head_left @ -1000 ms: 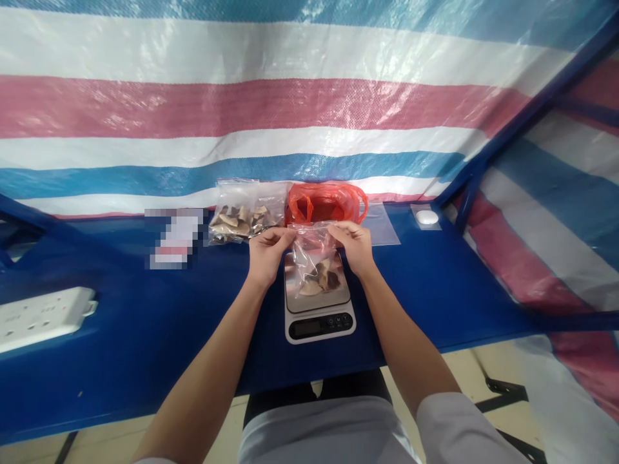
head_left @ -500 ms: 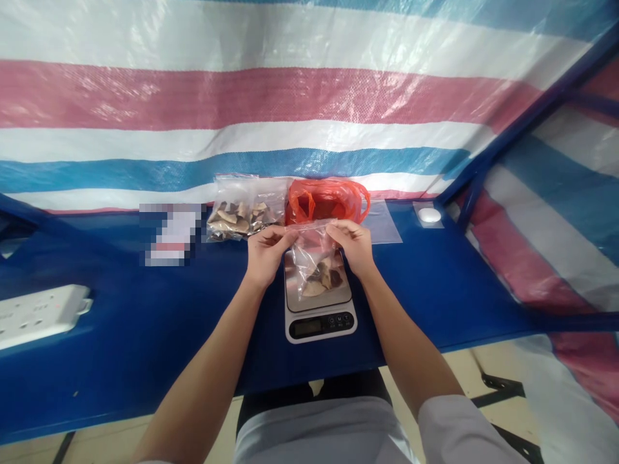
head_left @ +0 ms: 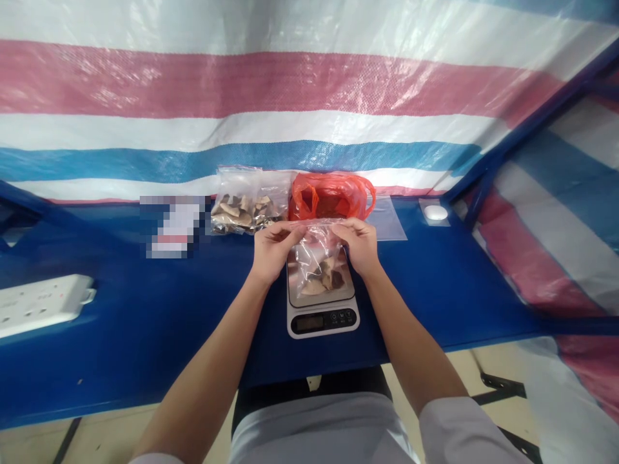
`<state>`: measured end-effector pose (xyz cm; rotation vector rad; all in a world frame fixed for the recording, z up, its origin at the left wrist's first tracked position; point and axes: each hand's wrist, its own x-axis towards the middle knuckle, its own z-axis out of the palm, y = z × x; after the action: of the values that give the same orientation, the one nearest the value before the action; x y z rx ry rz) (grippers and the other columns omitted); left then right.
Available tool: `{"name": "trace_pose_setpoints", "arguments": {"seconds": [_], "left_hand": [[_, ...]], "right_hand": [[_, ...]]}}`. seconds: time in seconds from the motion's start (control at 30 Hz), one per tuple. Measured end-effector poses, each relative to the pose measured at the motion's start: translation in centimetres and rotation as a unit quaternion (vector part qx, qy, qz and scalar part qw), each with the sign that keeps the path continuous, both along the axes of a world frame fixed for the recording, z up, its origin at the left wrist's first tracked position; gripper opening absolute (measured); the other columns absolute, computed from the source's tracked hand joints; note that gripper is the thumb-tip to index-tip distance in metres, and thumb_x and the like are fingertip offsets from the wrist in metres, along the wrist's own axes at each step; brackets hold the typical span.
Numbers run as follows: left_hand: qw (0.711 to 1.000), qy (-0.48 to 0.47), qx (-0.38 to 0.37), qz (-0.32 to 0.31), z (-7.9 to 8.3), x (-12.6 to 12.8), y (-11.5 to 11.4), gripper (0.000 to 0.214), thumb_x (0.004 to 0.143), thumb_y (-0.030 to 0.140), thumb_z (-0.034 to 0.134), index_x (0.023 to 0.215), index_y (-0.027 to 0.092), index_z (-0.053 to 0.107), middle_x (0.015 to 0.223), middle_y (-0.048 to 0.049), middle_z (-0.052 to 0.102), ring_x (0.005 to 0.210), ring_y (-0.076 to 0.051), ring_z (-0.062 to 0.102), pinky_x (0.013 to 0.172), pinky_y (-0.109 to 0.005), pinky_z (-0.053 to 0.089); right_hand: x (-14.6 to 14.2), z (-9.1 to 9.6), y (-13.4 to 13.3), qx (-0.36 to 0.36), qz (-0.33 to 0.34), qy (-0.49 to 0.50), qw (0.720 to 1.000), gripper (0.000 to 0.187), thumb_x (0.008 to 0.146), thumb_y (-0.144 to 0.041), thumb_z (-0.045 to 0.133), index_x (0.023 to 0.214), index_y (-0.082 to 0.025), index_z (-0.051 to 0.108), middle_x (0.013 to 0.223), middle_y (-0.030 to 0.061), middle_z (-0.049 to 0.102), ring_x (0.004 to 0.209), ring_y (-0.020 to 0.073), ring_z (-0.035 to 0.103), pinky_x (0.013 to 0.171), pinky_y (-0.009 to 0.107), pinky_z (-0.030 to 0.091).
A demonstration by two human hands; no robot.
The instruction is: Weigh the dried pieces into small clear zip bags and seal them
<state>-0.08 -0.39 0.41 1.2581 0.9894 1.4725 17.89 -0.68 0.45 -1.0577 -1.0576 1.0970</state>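
Zip bag [head_left: 316, 261] of dried pieces [head_left: 316, 283] sits on the steel pan of a digital scale [head_left: 322, 320], its mouth held up by the pinching left hand [head_left: 275, 250] and right hand [head_left: 360, 246]. An uneven pull could split the bag or tip the pieces onto the blue table [head_left: 120, 309]. Counted: two hands, one scale, two filled bags with a second zip bag [head_left: 244, 203], one red carrier bag [head_left: 331, 196], one flat clear bag [head_left: 389, 219].

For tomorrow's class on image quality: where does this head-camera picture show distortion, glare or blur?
Head view: wide-angle distortion bows the striped tarpaulin and stretches the left forearm; glare whitens the clear plastic bag held by the left hand and right hand; a pixelated patch obscures something on the blue table.
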Motion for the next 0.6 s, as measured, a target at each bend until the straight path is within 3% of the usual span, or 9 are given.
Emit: {"name": "trace_pose_setpoints", "arguments": {"seconds": [0.2, 0.37, 0.6], "left_hand": [[1.0, -0.007, -0.005, 0.003, -0.19, -0.05, 0.16, 0.025, 0.067, 0.04, 0.088, 0.075, 0.019, 0.078, 0.07, -0.0028, 0.076, 0.062, -0.015, 0.068, 0.064, -0.027, 0.054], [1.0, -0.008, -0.012, 0.02, -0.08, -0.06, 0.24, 0.028, 0.062, 0.042, 0.091, 0.071, 0.019, 0.078, 0.07, -0.003, 0.076, 0.061, -0.014, 0.066, 0.063, -0.026, 0.053], [0.999, 0.008, -0.05, -0.02, 0.31, 0.0, -0.11, 0.031, 0.065, 0.046, 0.088, 0.076, 0.018, 0.08, 0.073, -0.0055, 0.077, 0.064, -0.018, 0.069, 0.065, -0.029, 0.055]], "right_hand": [[0.04, 0.2, 0.01, 0.016, -0.004, -0.001, 1.0, 0.016, 0.065, -0.036, 0.079, 0.059, -0.023, 0.07, 0.056, -0.0029, 0.068, 0.051, 0.0136, 0.061, 0.051, 0.027, 0.051], [0.02, 0.15, -0.04, 0.003, 0.002, 0.007, 1.0, 0.02, 0.068, -0.042, 0.078, 0.067, -0.022, 0.074, 0.062, -0.0013, 0.071, 0.051, 0.0137, 0.063, 0.049, 0.026, 0.051], [-0.15, 0.37, -0.17, -0.002, 0.018, 0.009, 1.0, 0.024, 0.069, -0.043, 0.077, 0.062, -0.021, 0.072, 0.059, -0.0008, 0.07, 0.048, 0.0131, 0.061, 0.048, 0.026, 0.05]]}}
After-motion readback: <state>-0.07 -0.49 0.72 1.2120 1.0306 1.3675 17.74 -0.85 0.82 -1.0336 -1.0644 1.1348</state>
